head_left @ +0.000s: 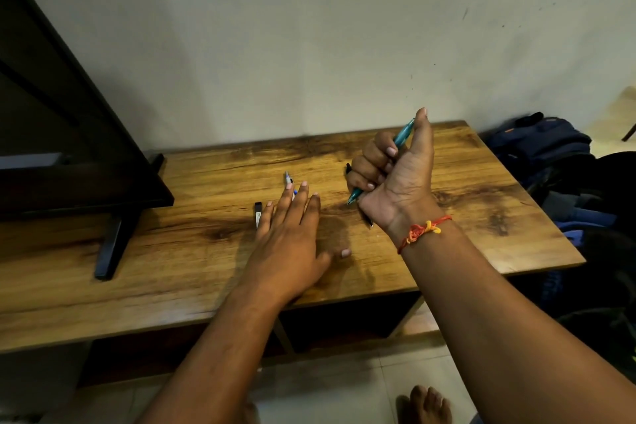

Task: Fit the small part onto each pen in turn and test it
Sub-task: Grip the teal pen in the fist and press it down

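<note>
Head view of a wooden counter (172, 251) set against a pale wall (309, 27). The right hand (392, 179) is raised above the counter with its fingers curled tightly round a teal pen (403, 136). The thumb lies along the pen's upper end and the writing tip points down and to the left, just clear of the wood. The left hand (292, 237) lies palm down on the counter, fingers straight and slightly spread, holding nothing. Its fingertips cover part of a grey-and-blue pen (287, 178), whose far end shows beyond them. A short black piece (258, 215) lies flat just beside the little finger; whether this is the small part cannot be told. A black pen (370, 222) lies on the counter beneath the right hand, only its two ends showing. A red-and-yellow thread bracelet (422, 231) circles the right wrist. At the left, a black screen (69, 148) stands on the counter on a dark foot. Dark blue bags (550, 148) are heaped beyond the right edge, and a bare foot (426, 403) rests on the tiled floor (344, 382) below.
</note>
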